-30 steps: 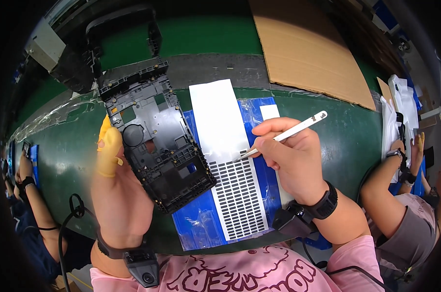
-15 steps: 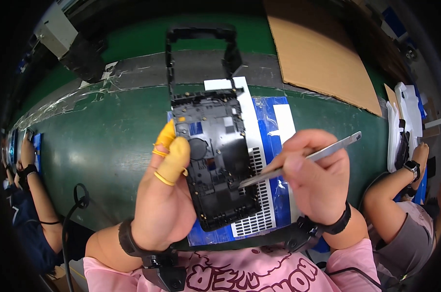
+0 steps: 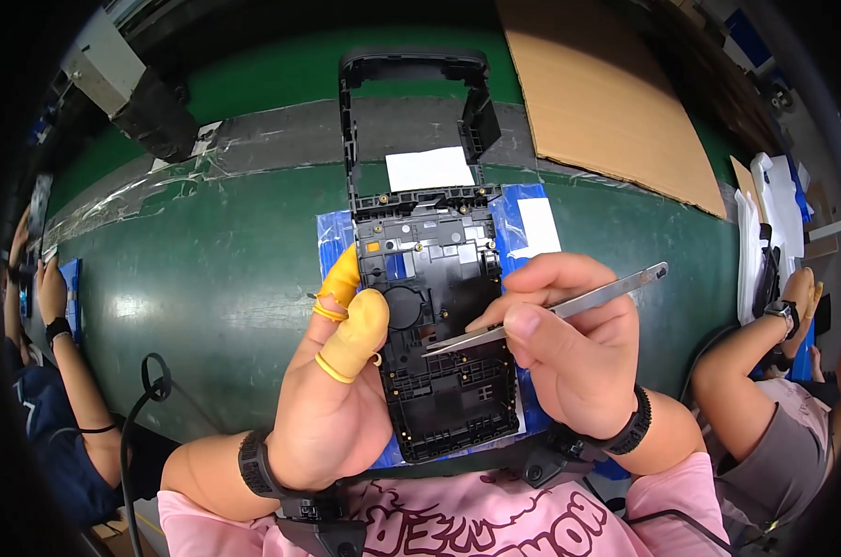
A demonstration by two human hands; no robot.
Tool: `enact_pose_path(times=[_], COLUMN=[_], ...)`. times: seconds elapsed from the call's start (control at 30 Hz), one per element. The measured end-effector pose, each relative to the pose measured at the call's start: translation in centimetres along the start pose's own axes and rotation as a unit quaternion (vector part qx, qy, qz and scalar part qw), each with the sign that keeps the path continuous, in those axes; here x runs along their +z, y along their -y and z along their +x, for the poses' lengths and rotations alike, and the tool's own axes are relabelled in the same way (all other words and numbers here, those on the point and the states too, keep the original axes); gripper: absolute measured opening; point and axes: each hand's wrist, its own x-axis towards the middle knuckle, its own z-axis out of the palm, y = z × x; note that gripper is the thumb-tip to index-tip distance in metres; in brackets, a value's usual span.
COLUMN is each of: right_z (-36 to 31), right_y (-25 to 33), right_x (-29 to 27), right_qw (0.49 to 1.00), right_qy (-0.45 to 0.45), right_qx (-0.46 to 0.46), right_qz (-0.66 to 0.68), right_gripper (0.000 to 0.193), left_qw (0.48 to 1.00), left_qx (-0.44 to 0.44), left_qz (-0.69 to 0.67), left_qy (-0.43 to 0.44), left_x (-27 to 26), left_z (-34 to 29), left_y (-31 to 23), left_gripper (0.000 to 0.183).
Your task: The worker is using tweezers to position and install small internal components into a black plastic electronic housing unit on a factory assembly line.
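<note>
A black plastic device housing (image 3: 443,408), with an open rectangular frame at its far end, is held tilted over the bench. My left hand (image 3: 332,399) is closed on its left edge, yellow finger cots covering the thumb and a finger. Between the thumb and fingers of my right hand (image 3: 578,348) are metal tweezers (image 3: 606,290). Their tips lie over the lower middle of the housing; whether they touch it or grip anything is too small to tell. Brass-coloured inserts and a round raised disc (image 3: 403,307) show inside the housing.
Beneath the housing lies a blue mat (image 3: 522,218) with white paper (image 3: 430,169) by it on the green bench (image 3: 207,278). Brown cardboard (image 3: 615,111) covers the far right. Other people's arms show on both sides, and a grey machine (image 3: 114,65) stands far left.
The housing has shifted to the right and straightened. My right hand has moved the tweezers left across it, from near its right edge toward its middle.
</note>
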Motion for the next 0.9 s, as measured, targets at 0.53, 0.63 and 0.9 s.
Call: enact_pose_path(times=[0.53,0.63,0.9], right_z=[0.12,0.14,0.28], right_y=[0.13,-0.16,-0.24], right_x=[0.65,0.19,0.11], right_qw=[0.998,0.999,1.0], right_qy=[-0.037,-0.023,-0.018], right_qx=[0.018,0.011,0.012], right_qz=[-0.051,-0.033,-0.016], right_gripper=[0.024,0.023,0.022], left_qw=[0.997,0.998,0.998], left_qx=[0.012,0.021,0.016], left_qz=[0.07,0.06,0.059], left_qy=[-0.014,-0.024,-0.022], left_x=[0.15,0.39,0.26], left_z=[-0.19,-0.24,-0.19], left_y=[0.23,0.33,0.18], left_gripper=[0.048,0.047,0.047])
